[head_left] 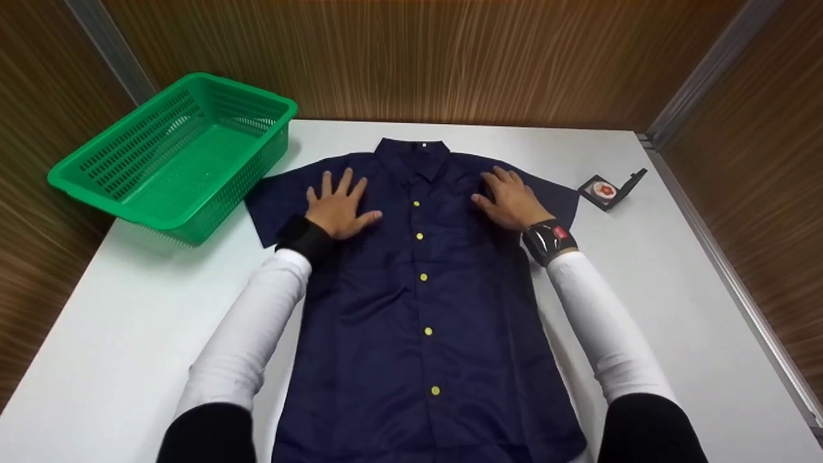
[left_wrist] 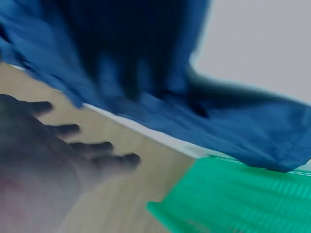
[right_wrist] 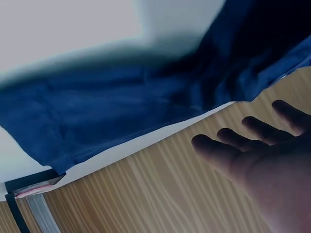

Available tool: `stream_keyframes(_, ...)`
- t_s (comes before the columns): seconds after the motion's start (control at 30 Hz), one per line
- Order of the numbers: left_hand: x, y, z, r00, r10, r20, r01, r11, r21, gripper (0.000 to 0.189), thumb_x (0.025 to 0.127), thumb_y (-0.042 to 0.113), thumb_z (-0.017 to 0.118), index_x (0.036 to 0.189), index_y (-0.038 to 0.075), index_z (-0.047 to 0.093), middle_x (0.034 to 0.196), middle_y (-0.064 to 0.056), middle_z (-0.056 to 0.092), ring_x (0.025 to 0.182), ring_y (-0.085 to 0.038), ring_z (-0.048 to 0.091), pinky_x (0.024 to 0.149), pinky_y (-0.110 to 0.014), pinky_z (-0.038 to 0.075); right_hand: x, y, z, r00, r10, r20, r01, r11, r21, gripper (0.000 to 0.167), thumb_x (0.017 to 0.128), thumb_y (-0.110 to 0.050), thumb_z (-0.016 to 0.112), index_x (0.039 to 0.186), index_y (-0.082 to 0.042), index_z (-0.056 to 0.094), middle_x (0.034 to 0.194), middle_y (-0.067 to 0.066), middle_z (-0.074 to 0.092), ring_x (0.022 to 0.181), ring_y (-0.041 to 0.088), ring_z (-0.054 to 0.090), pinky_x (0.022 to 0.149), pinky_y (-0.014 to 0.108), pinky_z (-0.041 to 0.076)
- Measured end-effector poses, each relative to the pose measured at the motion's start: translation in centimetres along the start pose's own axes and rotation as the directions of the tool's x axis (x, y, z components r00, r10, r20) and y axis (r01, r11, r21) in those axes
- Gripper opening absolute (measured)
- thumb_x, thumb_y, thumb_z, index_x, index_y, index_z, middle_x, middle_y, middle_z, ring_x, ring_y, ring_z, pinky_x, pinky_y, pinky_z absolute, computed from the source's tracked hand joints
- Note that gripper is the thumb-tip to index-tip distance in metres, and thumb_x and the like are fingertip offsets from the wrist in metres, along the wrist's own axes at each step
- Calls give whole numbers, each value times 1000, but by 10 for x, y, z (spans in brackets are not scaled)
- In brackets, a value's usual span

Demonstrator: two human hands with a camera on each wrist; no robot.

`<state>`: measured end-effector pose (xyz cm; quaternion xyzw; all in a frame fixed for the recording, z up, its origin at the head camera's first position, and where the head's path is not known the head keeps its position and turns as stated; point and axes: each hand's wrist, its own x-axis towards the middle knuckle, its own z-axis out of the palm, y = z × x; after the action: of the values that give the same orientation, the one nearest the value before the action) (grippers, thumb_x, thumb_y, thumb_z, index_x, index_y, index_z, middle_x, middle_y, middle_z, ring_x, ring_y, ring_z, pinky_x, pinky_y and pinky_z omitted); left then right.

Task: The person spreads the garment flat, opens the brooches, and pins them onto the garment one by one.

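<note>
A navy short-sleeved shirt [head_left: 379,308] lies front up on the white table, collar away from me, yellow buttons [head_left: 424,277] running down its middle. Over the chest on the left is my left hand [head_left: 337,206], its fingers spread. My right hand [head_left: 511,199] is over the opposite side of the chest, near the sleeve, with its fingers loosely extended. Both hold nothing; whether the palms touch the cloth I cannot tell. Each wrist view shows one hand, left [left_wrist: 43,160] and right [right_wrist: 277,165], with fingers apart beside the blue cloth.
A green perforated basket [head_left: 257,164] stands at the back left, close to the left sleeve. Right of the other sleeve sits a small black case [head_left: 604,191], lid raised, with a round red-and-white piece inside. Wood-grained panels [head_left: 411,58] bound the white table [head_left: 681,308].
</note>
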<state>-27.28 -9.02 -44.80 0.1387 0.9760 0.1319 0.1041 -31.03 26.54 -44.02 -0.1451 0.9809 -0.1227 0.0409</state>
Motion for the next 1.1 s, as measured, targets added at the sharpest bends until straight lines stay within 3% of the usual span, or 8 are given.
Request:
stream_keyframes(0.13, 10, -8, 2, 999, -18, 46, 21, 999, -46, 85, 103, 65, 42, 167, 17, 14, 175, -16, 5, 157, -56, -4, 120, -78, 11, 6, 0, 3, 995, 52, 81, -52, 999, 6, 70, 107, -49, 44, 165, -14, 25, 172, 23, 17, 157, 54, 13, 118, 78, 20)
stream_keyframes(0.23, 12, -9, 7, 995, -32, 98, 36, 999, -38, 89, 101, 71, 40, 168, 20, 10, 176, -14, 1, 157, -56, -6, 119, -80, 11, 8, -2, 8, 980, 80, 182, -77, 997, -25, 74, 107, -58, 38, 167, -22, 16, 174, 22, 5, 156, 58, 3, 117, 82, 13)
stream_keyframes(0.33, 13, -8, 9, 991, -51, 127, 53, 998, -14, 92, 99, 74, 38, 168, 22, 8, 176, -13, -3, 157, -55, -7, 119, -80, 11, 7, -4, 10, 967, 105, 234, -95, 994, -53, 77, 105, -65, 34, 168, -26, 12, 174, 21, -2, 156, 59, -2, 117, 82, 8)
stream_keyframes(0.53, 15, -5, 3, 992, -62, 109, 61, 998, 11, 93, 97, 76, 38, 168, 24, 7, 177, -10, -3, 159, -53, -7, 120, -78, 11, 6, -4, 2, 961, 135, 240, -124, 990, -61, 82, 102, -70, 33, 168, -28, 10, 174, 21, -6, 155, 59, -7, 116, 83, 5)
stream_keyframes(0.77, 18, -1, -1, 989, -53, 141, 53, 999, 3, 93, 97, 76, 37, 168, 26, 6, 177, -8, -5, 159, -51, -9, 121, -77, 10, 0, 1, -4, 958, 137, 253, -128, 990, -53, 84, 101, -72, 33, 168, -28, 7, 174, 20, -8, 156, 58, -9, 116, 83, 3)
stream_keyframes(1.1, 10, -1, -7, 990, -47, 136, 47, 999, 0, 94, 96, 78, 37, 168, 27, 5, 177, -6, -6, 159, -50, -10, 121, -78, 9, -6, -3, -13, 951, 143, 275, -136, 990, -44, 85, 100, -75, 31, 167, -32, 3, 174, 18, -13, 155, 57, -13, 117, 83, -1)
